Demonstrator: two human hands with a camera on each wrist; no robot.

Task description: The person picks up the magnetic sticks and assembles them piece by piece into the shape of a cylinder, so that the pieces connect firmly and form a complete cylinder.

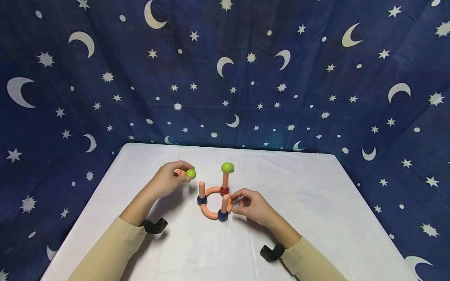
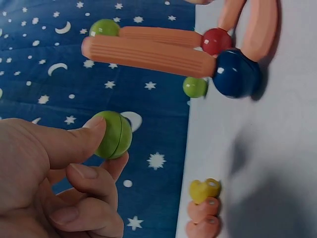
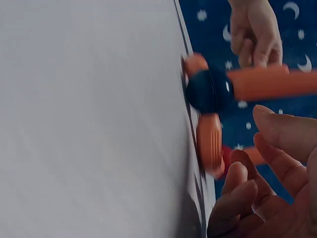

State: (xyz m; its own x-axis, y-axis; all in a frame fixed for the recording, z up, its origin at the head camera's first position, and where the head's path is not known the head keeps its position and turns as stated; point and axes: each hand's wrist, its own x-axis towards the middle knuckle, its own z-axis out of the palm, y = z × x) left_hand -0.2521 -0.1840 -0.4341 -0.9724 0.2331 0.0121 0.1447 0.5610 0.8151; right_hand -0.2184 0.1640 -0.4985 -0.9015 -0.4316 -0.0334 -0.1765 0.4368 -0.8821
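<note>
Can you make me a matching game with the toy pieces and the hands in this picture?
Match each thing to its place.

Things:
1. green ball
2. red ball
3. green top
4. right hand

Places:
A. on top of the far upright stick
B. pinched in the left hand
C. at the foot of the far upright stick, on the table
D. beside the near stick with the blue ball at its foot

Pairs: 1-B, 2-C, 3-A, 4-D
</note>
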